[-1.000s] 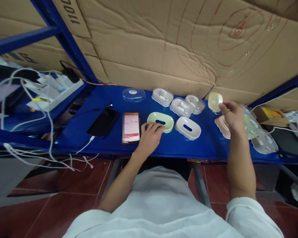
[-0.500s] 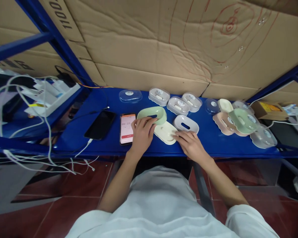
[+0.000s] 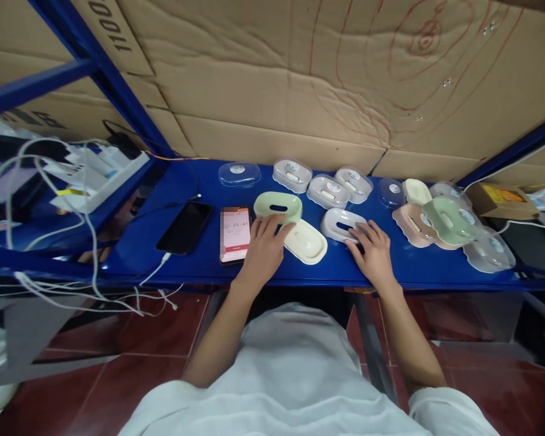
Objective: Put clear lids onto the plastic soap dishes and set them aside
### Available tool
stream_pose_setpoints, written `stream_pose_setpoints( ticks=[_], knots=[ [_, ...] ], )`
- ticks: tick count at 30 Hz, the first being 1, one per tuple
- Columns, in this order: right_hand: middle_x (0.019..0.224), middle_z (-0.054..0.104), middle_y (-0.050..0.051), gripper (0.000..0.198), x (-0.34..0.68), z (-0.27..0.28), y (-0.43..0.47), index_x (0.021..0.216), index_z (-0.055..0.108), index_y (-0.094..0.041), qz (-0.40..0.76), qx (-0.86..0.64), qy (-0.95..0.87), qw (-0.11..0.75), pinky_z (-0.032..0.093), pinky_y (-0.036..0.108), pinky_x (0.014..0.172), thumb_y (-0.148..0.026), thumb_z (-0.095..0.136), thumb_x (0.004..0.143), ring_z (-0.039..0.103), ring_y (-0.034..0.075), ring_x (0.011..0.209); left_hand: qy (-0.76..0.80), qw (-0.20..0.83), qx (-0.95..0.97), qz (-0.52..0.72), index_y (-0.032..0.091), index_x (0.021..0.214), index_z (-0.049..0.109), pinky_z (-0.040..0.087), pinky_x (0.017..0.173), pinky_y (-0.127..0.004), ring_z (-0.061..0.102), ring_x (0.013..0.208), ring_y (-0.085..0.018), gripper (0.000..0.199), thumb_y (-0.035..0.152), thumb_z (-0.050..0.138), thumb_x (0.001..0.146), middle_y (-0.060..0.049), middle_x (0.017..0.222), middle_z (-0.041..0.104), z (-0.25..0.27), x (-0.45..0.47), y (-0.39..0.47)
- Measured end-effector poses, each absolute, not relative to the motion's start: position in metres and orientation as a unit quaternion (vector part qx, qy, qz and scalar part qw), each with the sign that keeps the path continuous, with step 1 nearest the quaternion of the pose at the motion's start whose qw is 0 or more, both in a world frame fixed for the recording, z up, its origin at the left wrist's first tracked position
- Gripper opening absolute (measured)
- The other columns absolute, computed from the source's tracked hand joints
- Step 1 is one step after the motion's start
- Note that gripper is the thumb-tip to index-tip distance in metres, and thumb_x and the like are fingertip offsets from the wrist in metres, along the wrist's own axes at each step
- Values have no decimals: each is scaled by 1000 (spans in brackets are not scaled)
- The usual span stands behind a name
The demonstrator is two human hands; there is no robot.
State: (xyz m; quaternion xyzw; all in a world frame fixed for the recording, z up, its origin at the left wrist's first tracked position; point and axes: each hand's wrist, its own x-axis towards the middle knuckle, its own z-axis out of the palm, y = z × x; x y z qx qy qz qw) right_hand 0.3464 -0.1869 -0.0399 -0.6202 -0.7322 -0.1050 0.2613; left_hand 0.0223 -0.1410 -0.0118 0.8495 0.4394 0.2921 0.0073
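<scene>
A light green oval plastic dish with a dark slot in its floor lies flat on the blue table. Over its near edge curl the fingers of my left hand. A cream oval tray rests just right of that hand, its upper left end close to the thumb. Farther right is a grey-white oval dish, also slotted. My right hand has its thumb and fingers at the near right rim of this dish. The fingers partly cover both slotted dishes.
A lit phone and a dark phone with a cable lie on the left. Several grey clear-lidded boxes stand behind. Pink and green boxes are stacked at right. A cardboard wall closes the back.
The green dish has gone from tilted to flat under my left hand. My right hand has left the cream tray and moved right onto the grey-white dish.
</scene>
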Motion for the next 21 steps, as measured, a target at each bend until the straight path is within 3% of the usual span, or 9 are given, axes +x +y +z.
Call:
stream_pose_setpoints(
  ticks=[4, 8, 14, 21],
  knots=[
    [128, 78, 11, 33, 341, -33, -192, 127, 77, -23, -125, -604, -735, 283, 47, 49, 112, -44, 59, 109, 65, 31, 134, 378, 51, 883, 271, 23, 126, 73, 47, 120, -55, 64, 133, -29, 33, 9, 53, 104, -10, 137, 71, -19, 25, -169],
    [123, 80, 9, 30, 321, -25, -199, 128, 76, -24, -96, -571, -755, 307, 50, 41, 102, -40, 60, 110, 72, 25, 119, 365, 92, 873, 309, 23, 134, 69, 57, 108, -45, 67, 128, -27, 31, 16, 53, 108, -11, 134, 71, -32, 36, -181],
    [134, 75, 11, 35, 278, -20, -207, 138, 70, -24, -51, -505, -819, 269, 48, 45, 107, -41, 62, 108, 68, 28, 125, 390, 45, 867, 307, 28, 154, 57, 52, 114, -52, 57, 142, -34, 47, 22, 59, 107, -16, 160, 55, -26, 34, -174],
    [142, 72, 13, 41, 267, -22, -210, 149, 63, -25, -71, -483, -839, 240, 41, 50, 118, -35, 60, 109, 62, 29, 139, 393, 44, 871, 291, 26, 127, 73, 51, 111, -49, 61, 136, -31, 23, 28, 66, 105, -11, 142, 70, -26, 25, -166]
  ],
)
